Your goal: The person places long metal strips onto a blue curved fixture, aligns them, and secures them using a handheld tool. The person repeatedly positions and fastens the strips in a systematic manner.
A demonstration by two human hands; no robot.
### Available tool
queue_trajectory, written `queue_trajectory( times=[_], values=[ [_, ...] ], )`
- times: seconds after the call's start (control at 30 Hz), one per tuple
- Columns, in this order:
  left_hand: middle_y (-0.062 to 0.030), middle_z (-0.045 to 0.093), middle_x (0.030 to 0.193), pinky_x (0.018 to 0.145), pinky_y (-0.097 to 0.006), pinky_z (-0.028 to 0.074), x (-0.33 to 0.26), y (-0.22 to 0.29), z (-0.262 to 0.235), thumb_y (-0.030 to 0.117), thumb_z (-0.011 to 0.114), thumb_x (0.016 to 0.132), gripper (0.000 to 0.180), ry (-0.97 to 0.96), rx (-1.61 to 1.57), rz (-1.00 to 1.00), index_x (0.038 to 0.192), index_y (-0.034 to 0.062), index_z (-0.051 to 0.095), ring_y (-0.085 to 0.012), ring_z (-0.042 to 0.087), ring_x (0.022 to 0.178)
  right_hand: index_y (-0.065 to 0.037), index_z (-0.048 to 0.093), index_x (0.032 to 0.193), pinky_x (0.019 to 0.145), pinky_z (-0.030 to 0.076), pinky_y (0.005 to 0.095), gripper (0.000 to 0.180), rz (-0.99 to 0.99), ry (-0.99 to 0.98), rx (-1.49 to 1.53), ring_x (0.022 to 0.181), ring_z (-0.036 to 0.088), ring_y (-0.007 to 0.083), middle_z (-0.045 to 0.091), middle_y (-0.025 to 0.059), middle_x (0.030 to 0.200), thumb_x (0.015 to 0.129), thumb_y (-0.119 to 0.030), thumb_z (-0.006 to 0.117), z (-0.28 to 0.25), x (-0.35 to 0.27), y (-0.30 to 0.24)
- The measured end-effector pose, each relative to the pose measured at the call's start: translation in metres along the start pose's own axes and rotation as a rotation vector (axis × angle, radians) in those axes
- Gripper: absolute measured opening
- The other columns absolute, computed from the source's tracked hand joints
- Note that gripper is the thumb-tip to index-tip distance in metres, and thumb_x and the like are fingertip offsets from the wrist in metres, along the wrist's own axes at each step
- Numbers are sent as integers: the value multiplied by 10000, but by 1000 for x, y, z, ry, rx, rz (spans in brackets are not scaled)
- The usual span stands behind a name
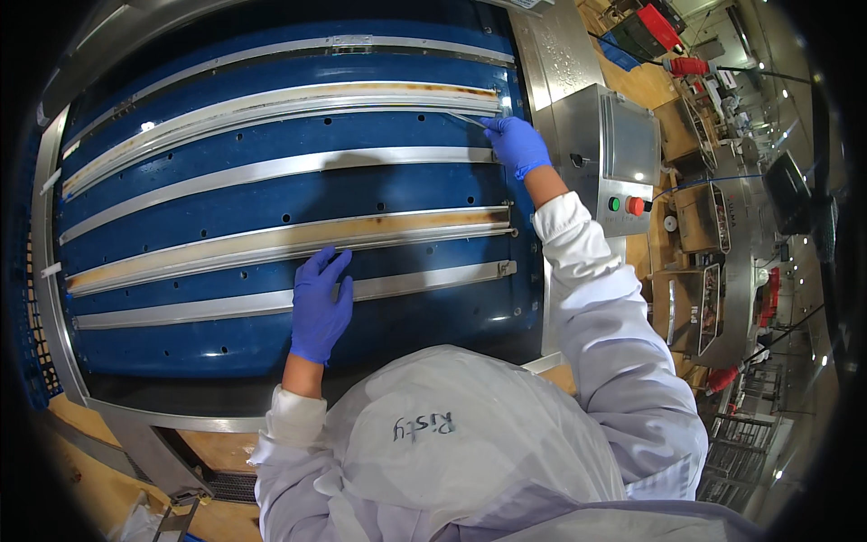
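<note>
My right hand [517, 147], in a blue glove, reaches out to the far right. Its fingers are closed on a thin metal blade-like tool [466, 118], which points left along the lower edge of the far metal rail [298, 110]. That rail carries a cream strip with brown scorch marks near its right end. My left hand [321, 307], also in a blue glove, has its fingers apart and its fingertips at the lower edge of the nearer rail [226, 252]. This rail has a similar stained strip. Both rails lie across a blue panel [271, 200] with small holes.
Plain metal bars [298, 168] run between the rails. A steel control box [607, 154] with a green button [614, 204] and a red knob [635, 206] stands right of the panel. Steel trolleys [691, 307] and a cable with a red plug [686, 67] are farther right.
</note>
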State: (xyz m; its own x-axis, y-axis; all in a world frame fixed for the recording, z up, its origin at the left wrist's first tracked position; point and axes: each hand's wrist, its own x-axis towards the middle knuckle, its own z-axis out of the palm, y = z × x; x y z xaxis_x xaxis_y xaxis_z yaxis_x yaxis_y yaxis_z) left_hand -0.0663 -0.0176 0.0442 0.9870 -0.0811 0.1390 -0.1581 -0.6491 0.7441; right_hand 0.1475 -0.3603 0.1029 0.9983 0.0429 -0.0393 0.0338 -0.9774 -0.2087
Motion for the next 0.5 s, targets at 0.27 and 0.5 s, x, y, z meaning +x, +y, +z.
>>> queue_trajectory(
  times=[0.27,0.5],
  values=[
    [-145,621,1178,949,-410,472,7,-19,10,52,633,849,320,31,-61,-1,1157,102,703,-329,559,1078,-289,708,1143,738,535,396,230,-49,149,-453,870,677,303,681,72,980,944,-312,594,-13,26,2],
    [-137,600,1165,928,-381,482,8,-25,22,16,641,835,335,71,-83,-10,1150,109,709,-309,563,1052,-159,721,1006,730,549,423,199,-196,171,-476,858,695,318,704,95,950,946,-229,544,-9,31,-2]
  ],
)
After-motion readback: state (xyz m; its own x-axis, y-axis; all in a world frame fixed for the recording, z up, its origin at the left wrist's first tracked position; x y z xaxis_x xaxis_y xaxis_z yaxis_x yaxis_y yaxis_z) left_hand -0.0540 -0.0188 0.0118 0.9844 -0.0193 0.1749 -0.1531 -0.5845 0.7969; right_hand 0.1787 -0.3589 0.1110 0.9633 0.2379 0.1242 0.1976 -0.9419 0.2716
